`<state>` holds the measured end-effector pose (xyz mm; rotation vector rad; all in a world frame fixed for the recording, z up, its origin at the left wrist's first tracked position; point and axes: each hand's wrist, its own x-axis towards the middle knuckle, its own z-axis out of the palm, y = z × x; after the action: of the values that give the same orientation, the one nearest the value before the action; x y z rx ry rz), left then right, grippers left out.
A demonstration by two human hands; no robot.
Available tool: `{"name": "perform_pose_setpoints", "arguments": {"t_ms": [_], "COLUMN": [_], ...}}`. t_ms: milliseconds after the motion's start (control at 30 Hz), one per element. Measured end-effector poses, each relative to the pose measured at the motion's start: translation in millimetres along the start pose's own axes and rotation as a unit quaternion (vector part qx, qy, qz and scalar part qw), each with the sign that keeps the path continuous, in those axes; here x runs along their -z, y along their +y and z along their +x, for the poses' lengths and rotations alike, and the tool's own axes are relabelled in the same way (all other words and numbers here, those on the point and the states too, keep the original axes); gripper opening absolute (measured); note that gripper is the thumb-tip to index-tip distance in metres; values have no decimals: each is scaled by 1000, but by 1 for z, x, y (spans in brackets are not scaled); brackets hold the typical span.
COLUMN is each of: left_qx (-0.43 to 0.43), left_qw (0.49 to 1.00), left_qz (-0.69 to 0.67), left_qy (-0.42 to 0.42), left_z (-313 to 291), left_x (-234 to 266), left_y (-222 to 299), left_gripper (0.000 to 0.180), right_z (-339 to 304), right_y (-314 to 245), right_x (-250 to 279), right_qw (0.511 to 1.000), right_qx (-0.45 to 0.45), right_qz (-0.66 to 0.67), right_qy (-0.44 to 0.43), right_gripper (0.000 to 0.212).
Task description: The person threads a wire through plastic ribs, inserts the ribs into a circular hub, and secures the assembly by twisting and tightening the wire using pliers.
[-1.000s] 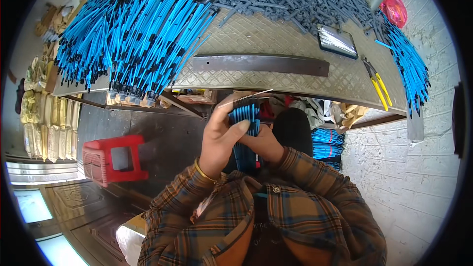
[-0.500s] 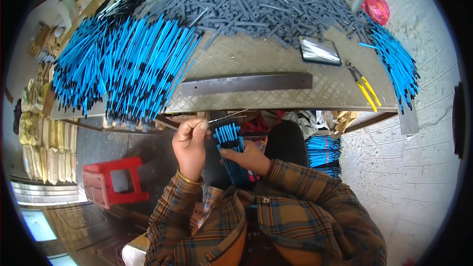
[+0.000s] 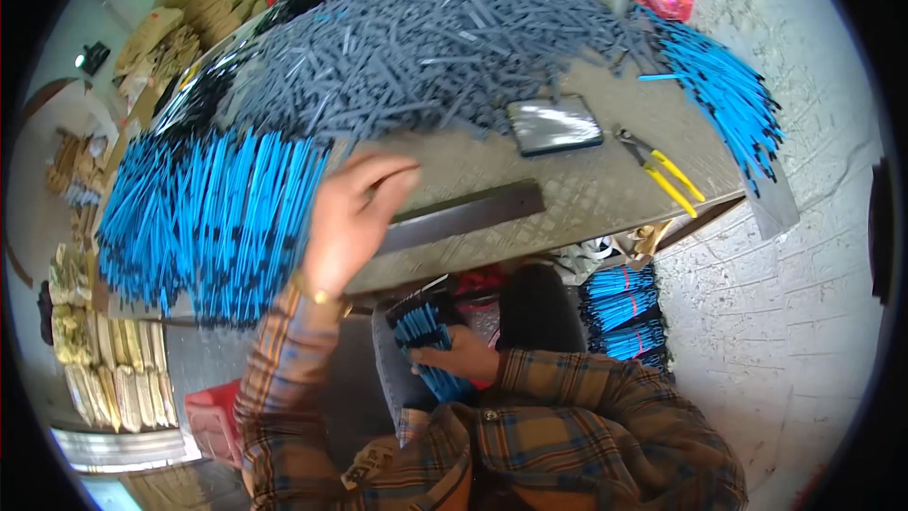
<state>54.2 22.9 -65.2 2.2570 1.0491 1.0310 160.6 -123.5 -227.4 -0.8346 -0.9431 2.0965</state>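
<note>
My left hand is raised over the worktable, between the pile of blue rods and a dark flat bar. Its fingers are curled toward the thumb and blurred, so I cannot tell whether anything is between them. Low over my lap, my right hand is closed around a bundle of thin blue rods with black ends. Some thin dark strands stick out at the bundle's top. Beyond my left hand lies a big heap of short grey tubes.
On the table lie a shiny black-edged flat device and yellow-handled pliers. More blue rods lie at the right edge. Tied blue bundles rest below the table. A red stool stands at lower left.
My left hand has moved up and away from the bundle, out over the table. My right hand keeps its hold on the bundle, now slightly lower in view. The view has shifted and tilted.
</note>
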Motion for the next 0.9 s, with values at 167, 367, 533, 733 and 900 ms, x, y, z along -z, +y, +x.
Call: {"name": "perform_pose_setpoints", "arguments": {"t_ms": [167, 367, 533, 733, 900], "left_qx": [-157, -202, -227, 204, 328], "left_qw": [958, 902, 937, 929, 811], "left_qz": [215, 323, 245, -310, -484], "left_qy": [-111, -202, -101, -17, 14], "left_z": [99, 119, 104, 37, -46], "left_x": [-87, -121, -95, -28, 16], "left_y": [-20, -46, -40, -18, -18], "left_gripper": [22, 26, 26, 21, 27], "right_z": [-8, -13, -17, -10, -9], "right_y": [1, 0, -8, 12, 0], "right_x": [12, 30, 27, 28, 15], "right_qw": [999, 999, 1000, 997, 997], "right_qx": [34, 27, 20, 22, -18], "right_qz": [19, 23, 13, 70, 72], "right_qy": [0, 6, 3, 1, -2], "right_gripper": [23, 25, 27, 25, 24]}}
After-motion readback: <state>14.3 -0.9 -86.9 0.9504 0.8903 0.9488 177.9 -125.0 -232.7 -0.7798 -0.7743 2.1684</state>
